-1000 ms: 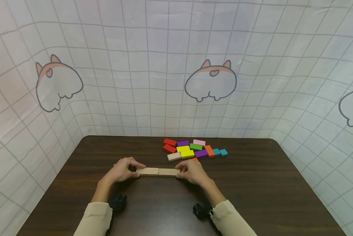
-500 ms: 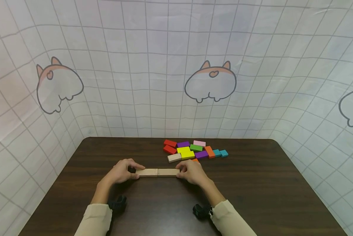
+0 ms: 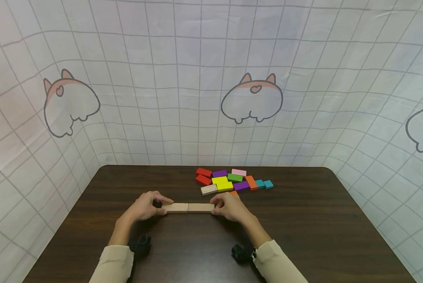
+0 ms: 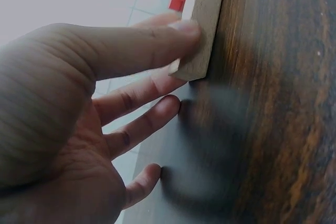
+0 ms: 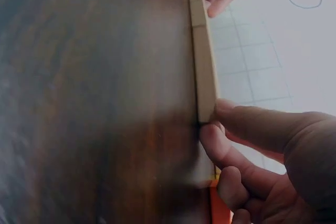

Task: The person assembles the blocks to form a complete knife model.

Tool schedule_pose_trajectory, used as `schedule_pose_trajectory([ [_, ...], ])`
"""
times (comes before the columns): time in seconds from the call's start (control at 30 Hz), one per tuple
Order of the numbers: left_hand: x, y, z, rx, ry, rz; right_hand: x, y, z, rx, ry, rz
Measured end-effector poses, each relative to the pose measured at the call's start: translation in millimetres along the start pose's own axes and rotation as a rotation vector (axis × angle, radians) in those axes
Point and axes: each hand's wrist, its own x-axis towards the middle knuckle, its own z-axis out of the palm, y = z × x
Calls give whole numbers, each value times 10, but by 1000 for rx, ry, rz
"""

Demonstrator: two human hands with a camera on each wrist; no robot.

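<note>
Two plain wooden blocks lie flat on the dark table, end to end, in one straight row: a left block [image 3: 177, 208] and a right block [image 3: 201, 208]. My left hand [image 3: 146, 206] pinches the outer end of the left block; in the left wrist view its thumb [image 4: 173, 43] is on the near side, and the lower fingers are spread towards the tabletop. At the other end of the row, my right hand [image 3: 230, 207] holds the right block between thumb and fingers. In the right wrist view a thin seam shows where the blocks meet.
Behind the right hand lies a loose group of coloured blocks: red [image 3: 203, 179], yellow [image 3: 225, 186], green [image 3: 235, 177], purple, pink, orange and blue, plus another plain wooden one [image 3: 209, 189]. A gridded white curtain [image 3: 197, 137] stands beyond the table's [image 3: 296, 236] back edge.
The two-block row has slid very slightly to the left, both hands staying at its ends. The head view has tipped up a touch. The coloured blocks stay in place.
</note>
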Motion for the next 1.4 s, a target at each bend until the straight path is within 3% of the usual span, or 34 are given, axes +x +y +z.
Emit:
schedule_pose_trajectory([
  [0.13, -9, -14, 3, 7, 1, 17, -7, 68, -86, 17, 11, -17],
  [0.4, -29, -44, -20, 6, 27, 10, -51, 291, -349, 68, 177, 10],
  [0.53, -32, -40, -29, -13, 21, 6, -62, 434, -425, 55, 215, 26],
  [0.73, -35, -44, -26, -18, 13, -11, -35, 593, -410, -9, 148, 58],
  [1.13, -25, -47, -29, -20, 9, -15, -53, 617, -427, 2, 119, 95],
  [1.4, -22, -50, -37, -24, 10, -26, -87, 626, -497, 57, 52, 123],
])
